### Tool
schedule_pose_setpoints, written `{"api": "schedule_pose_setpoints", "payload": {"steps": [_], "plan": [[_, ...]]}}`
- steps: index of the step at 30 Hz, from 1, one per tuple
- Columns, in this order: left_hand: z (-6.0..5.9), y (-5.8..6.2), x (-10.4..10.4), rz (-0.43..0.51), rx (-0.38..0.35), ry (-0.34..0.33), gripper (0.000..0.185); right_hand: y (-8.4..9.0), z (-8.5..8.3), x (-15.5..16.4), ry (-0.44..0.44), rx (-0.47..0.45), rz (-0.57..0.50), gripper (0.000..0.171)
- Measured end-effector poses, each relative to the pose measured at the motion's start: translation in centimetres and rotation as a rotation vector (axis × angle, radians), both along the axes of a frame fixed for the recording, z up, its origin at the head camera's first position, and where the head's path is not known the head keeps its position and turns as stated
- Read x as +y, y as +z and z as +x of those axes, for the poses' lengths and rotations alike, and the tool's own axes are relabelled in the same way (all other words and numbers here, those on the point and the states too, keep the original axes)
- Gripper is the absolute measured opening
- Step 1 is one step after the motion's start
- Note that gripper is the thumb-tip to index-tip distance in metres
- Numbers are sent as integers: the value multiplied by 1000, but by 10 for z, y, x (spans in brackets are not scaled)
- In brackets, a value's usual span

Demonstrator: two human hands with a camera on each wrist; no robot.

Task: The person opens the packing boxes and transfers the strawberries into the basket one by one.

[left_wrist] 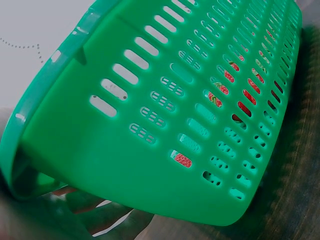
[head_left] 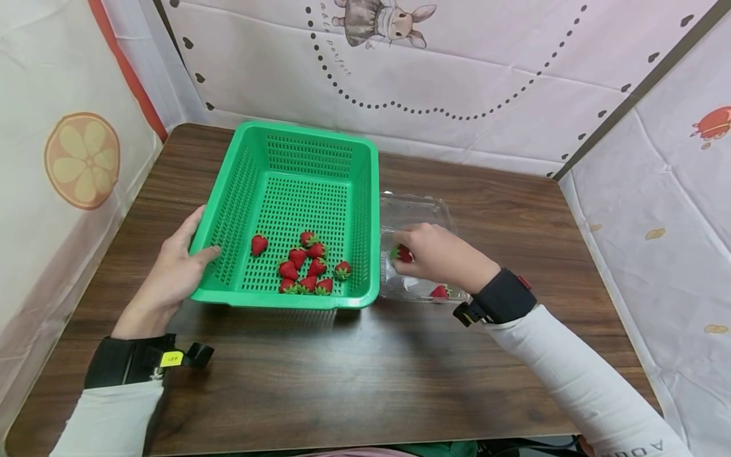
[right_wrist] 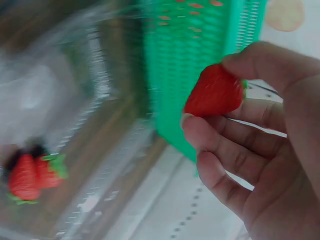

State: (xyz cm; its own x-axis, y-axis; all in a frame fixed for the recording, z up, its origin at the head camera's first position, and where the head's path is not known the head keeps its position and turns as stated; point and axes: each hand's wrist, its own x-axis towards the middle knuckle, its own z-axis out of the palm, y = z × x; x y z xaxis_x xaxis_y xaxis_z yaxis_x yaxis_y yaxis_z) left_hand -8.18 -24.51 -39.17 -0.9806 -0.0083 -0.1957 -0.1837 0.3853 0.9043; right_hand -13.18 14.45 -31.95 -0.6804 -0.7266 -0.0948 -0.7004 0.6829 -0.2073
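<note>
At a dark wood table [head_left: 354, 381] walled by printed fabric sheets, a person's right hand [head_left: 440, 256] pinches a glossy red strawberry [head_left: 403, 254] over a clear plastic tray [head_left: 417, 212], while the left hand [head_left: 171, 273] grips the rim of a green basket [head_left: 365, 190] holding more berries.

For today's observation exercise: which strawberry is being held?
The strawberry pinched by the right hand above the clear tray; others lie loose.
</note>
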Motion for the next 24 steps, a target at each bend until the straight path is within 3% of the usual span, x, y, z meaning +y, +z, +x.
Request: {"api": "schedule_pose_setpoints", "payload": {"steps": [8,17,24], "plan": [[1,0,0,1,0,1,69,25,-4,-32,53,-39,-79,20],[1,1,0,3,-7,3,69,21,-18,-75,122,-32,-65,44],[1,-2,0,19,5,11,69,16,-29,-107,137,-45,26,55]]}}
